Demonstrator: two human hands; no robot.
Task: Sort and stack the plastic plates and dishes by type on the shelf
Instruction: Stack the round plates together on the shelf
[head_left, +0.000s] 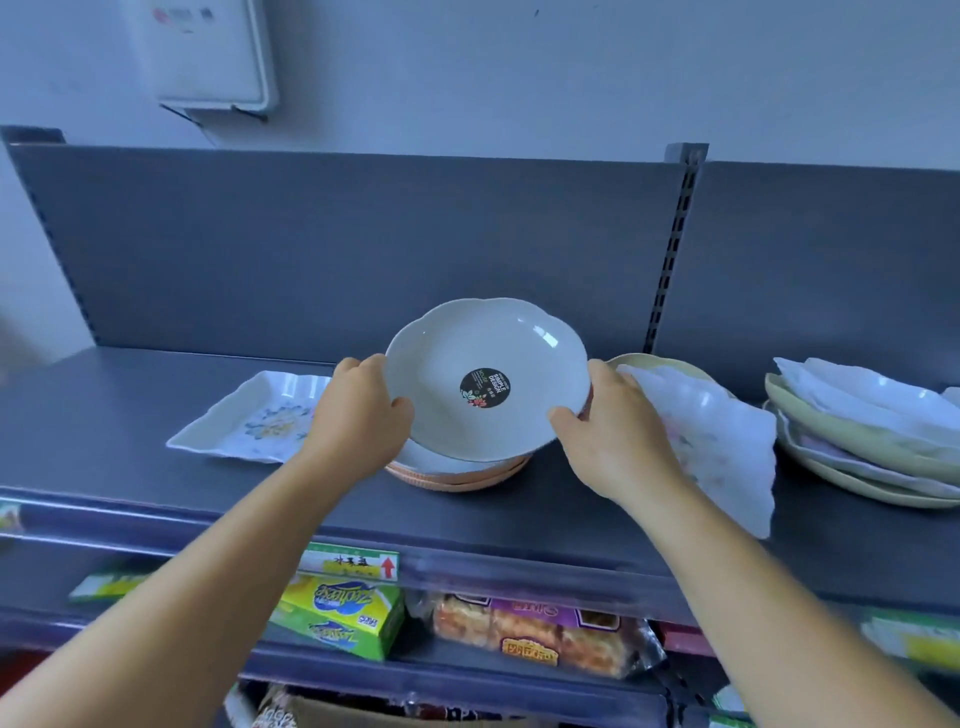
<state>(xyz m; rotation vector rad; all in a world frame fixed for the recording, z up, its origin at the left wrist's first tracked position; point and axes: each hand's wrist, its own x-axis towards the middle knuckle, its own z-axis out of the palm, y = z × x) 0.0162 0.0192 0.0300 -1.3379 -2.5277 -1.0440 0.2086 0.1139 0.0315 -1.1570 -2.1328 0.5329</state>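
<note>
A pale grey scalloped round dish (488, 358) with a black round sticker is tilted toward me above a short stack of round dishes (457, 475), the lower ones orange. My left hand (358, 410) grips its left rim and my right hand (602, 421) grips its right rim. A white rectangular floral plate (249, 421) lies flat on the shelf to the left. Just right of my right hand lies a white square floral plate (722, 441), with a cream dish (654, 361) behind it. A mixed pile of plates (862, 441) sits at the far right.
The dark grey shelf top (104, 415) has a back panel and a slotted upright post (675, 249). Below it, lower shelves hold a yellow-green box (343, 616) and a packet of snacks (540, 634). A white box (208, 52) hangs on the wall.
</note>
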